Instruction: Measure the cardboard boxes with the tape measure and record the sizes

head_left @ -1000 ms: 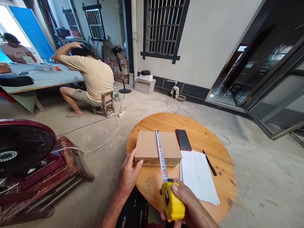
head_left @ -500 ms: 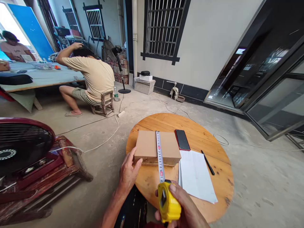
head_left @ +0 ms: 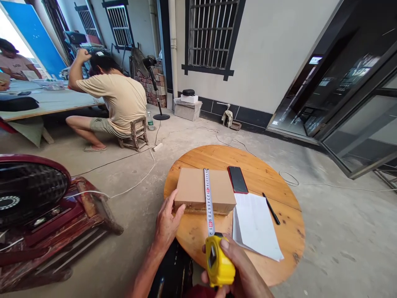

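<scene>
A flat brown cardboard box (head_left: 192,186) lies on the round wooden table (head_left: 266,174). My left hand (head_left: 167,221) grips its near left corner, the fingers along the left side and the thumb against the front. In my right hand (head_left: 235,260) is a yellow tape measure (head_left: 221,263), held just off the table's near edge. Its pulled-out blade (head_left: 208,203) runs across the box top from front to back, with the tip at the far edge. Part of my right hand's fingers is hidden behind the tape case.
Right of the box are a phone (head_left: 238,179), white paper sheets (head_left: 256,227) and a black pen (head_left: 271,209). A red fan (head_left: 34,194) stands at left. Beyond, a person (head_left: 120,95) sits on a small chair (head_left: 138,132). Cables (head_left: 151,165) cross the floor.
The view has shifted slightly. My hands, the box and the tape keep nearly the same arrangement. The seated person's raised arm has moved off the head, to the left.
</scene>
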`<state>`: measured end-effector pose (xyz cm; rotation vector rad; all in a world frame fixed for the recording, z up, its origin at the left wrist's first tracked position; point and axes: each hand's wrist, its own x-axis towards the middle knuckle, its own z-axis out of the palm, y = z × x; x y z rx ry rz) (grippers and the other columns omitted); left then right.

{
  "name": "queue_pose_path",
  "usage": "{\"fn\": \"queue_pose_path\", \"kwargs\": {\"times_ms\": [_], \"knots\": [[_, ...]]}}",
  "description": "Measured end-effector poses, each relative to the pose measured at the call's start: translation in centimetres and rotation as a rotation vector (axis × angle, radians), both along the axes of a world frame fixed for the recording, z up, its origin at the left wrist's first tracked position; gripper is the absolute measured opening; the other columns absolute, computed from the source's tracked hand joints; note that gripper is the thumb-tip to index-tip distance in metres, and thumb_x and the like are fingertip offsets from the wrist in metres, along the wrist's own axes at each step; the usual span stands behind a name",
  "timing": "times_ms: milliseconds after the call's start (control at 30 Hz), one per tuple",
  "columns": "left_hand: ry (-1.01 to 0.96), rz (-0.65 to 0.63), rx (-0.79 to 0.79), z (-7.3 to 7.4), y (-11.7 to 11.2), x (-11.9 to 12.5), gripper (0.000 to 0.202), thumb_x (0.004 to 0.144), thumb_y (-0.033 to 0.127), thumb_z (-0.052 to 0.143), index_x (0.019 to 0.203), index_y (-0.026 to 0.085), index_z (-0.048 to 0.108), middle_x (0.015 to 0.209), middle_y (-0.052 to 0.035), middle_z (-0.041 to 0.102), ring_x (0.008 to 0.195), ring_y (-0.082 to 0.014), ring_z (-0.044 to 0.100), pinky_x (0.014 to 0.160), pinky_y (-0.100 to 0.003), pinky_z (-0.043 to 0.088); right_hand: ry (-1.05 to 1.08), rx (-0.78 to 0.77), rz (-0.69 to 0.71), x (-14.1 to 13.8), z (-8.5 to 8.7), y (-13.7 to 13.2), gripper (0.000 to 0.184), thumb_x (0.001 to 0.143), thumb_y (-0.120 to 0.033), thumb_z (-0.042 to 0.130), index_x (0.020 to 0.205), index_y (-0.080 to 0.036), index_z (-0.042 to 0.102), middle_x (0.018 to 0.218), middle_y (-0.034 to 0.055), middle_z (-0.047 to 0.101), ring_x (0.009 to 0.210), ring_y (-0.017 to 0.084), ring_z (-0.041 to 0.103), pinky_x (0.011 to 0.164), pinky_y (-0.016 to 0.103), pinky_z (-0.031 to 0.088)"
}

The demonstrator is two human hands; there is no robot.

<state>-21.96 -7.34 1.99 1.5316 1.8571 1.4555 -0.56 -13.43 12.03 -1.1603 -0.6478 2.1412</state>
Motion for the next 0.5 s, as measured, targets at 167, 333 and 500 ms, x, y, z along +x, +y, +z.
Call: {"fn": "queue_pose_path", "kwargs": {"times_ms": [167, 333, 500], "knots": [[0.023, -0.003, -0.008, 0.2, -0.1, 0.1, 0.052, 0.092, 0.035, 0.053, 0.141, 0.02, 0.046, 0.135, -0.0117, 0.059, 0.122, -0.0242, 0.058, 0.101, -0.039, 0.048, -0.093, 0.163, 0.044, 0.6, 0.2, 0.2, 0.058, 0.079, -0.061, 0.068, 0.117, -0.02, 0.052, 0.09, 0.0027, 0.058, 0.074, 0.019, 0.07, 0.038, 0.017, 0.052], [0.071, 0.144, 0.133, 1.8, -1.0, 0.6, 0.052, 0.09, 0.036, 0.056, 0.139, 0.019, 0.048, 0.135, -0.0134, 0.058, 0.125, -0.0275, 0.054, 0.105, -0.044, 0.044, -0.207, 0.316, 0.147, 1.8, 0.4, 0.3, 0.064, 0.077, -0.066, 0.066, 0.121, -0.022, 0.05, 0.083, 0.001, 0.057, 0.068, 0.016, 0.062, 0.044, 0.018, 0.047], [-0.193, 0.087, 0.163, 5.6, -0.9, 0.1, 0.043, 0.091, 0.039, 0.056, 0.13, 0.02, 0.056, 0.126, -0.0111, 0.063, 0.107, -0.0222, 0.063, 0.093, -0.036, 0.051, -0.352, 0.455, 0.284, 3.4, 0.8, 0.1, 0.067, 0.066, -0.062, 0.072, 0.118, -0.024, 0.058, 0.083, 0.0003, 0.056, 0.072, 0.016, 0.054, 0.062, 0.024, 0.045]]}}
